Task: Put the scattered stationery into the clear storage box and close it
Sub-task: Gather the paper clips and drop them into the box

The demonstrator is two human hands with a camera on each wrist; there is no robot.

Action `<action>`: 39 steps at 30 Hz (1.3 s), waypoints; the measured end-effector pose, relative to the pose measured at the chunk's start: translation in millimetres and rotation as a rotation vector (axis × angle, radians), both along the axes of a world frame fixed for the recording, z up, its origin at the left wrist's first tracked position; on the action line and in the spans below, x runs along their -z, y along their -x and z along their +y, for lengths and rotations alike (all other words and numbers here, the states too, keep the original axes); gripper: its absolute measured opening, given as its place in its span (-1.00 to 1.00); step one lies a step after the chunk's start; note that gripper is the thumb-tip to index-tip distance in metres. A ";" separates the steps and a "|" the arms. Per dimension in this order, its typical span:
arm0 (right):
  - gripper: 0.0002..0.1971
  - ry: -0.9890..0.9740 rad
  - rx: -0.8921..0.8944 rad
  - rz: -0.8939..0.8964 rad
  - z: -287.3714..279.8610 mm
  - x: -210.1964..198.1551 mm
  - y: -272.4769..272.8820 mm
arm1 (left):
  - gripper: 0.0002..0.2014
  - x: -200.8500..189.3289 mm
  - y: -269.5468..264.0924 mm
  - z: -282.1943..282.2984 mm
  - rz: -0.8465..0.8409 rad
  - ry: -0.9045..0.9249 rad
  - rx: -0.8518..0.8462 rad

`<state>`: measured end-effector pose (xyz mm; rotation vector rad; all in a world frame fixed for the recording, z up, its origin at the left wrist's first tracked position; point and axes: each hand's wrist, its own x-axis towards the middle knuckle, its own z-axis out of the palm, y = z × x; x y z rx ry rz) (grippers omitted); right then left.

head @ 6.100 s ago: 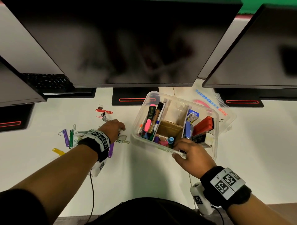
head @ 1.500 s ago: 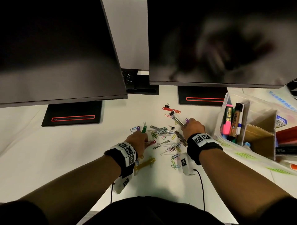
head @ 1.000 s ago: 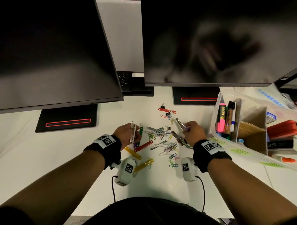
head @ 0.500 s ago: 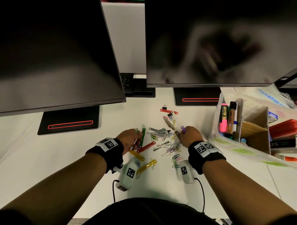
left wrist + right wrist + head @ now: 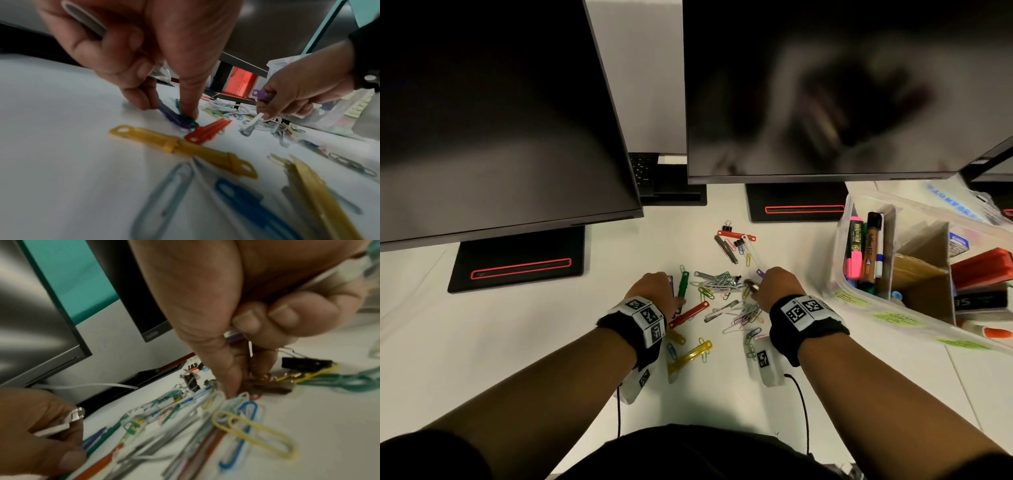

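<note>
Left hand (image 5: 654, 287) pinches purple and green clips (image 5: 179, 120), grip clamped. Right hand (image 5: 777, 287) clamped on a purple clip (image 5: 260, 95). Clear storage box (image 5: 859, 298) open at 3 o'clock on worktop (image 5: 517, 342).

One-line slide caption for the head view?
Both hands gather scattered clips beside the open storage box.

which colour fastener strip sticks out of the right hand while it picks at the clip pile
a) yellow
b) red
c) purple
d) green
c: in the left wrist view a purple strip pokes out of the right hand, held in its curled fingers; the red strip and the yellow strip lie on the desk.
</note>
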<state>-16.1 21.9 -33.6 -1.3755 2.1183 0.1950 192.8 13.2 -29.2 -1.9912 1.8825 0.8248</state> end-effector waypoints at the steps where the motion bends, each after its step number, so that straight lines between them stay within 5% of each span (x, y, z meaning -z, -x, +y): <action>1: -0.84 0.016 0.009 -0.015 -1.0 -0.5 1.0 | -0.52 0.1 3.0 -0.7 0.002 0.008 0.003; 8: -0.92 0.256 0.191 -0.159 -22.5 -15.7 -0.2 | -0.67 1.7 10.4 -1.1 0.036 0.019 0.002; 11: -0.73 0.222 0.241 -0.134 -37.4 -13.9 1.3 | -0.69 2.1 9.3 0.3 0.028 0.014 0.009; 23: -0.72 0.056 0.181 -0.097 -37.2 -13.6 -2.4 | -0.65 -15.0 -5.6 -3.0 0.158 0.051 -0.065; 34: -0.94 0.291 0.113 -0.517 3.6 -111.0 31.2 | -0.82 -55.8 50.3 -8.6 0.360 0.087 -0.047; 39: -0.93 0.395 0.127 -0.313 8.6 -156.5 110.4 | -0.71 -90.1 100.3 -2.1 0.459 0.137 -0.030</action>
